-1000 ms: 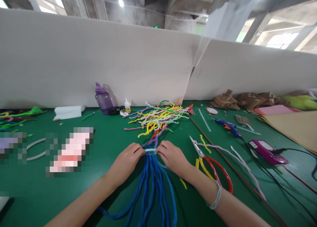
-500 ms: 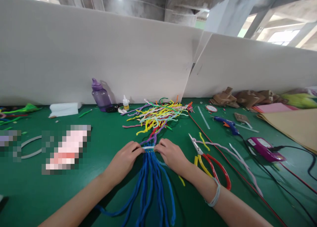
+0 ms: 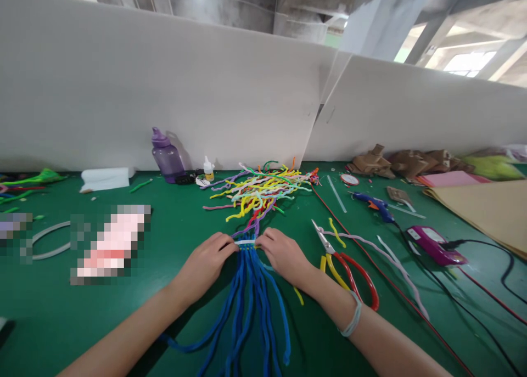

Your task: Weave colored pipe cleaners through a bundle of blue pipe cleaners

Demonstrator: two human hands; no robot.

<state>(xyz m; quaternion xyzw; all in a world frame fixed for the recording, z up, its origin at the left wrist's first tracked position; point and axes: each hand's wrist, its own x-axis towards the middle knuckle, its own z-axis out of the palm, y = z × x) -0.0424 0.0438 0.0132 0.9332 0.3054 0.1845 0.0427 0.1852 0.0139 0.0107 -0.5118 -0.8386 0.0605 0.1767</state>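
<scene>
Several long blue pipe cleaners (image 3: 249, 297) hang toward me side by side, their far ends gathered between my hands. Across them runs a short white pipe cleaner (image 3: 246, 242), with a row of yellow bits showing just below it. My left hand (image 3: 206, 262) pinches the white piece's left end between thumb and fingers. At its right end my right hand (image 3: 286, 259) grips with curled fingers, partly hiding it. Purple pipe cleaners (image 3: 256, 226) lie just beyond the fingers, by a loose pile of mixed pipe cleaners (image 3: 267, 187).
Right of my right arm lie scissors (image 3: 349, 267) with red and yellow handles. Farther right are a blue glue gun (image 3: 374, 204), a magenta device (image 3: 434, 245) and trailing cords. A purple bottle (image 3: 168, 160) and a glue bottle (image 3: 208, 171) stand by the white partition (image 3: 164, 86).
The view has shifted slightly. Both hands keep their hold on the white pipe cleaner, with hardly any movement.
</scene>
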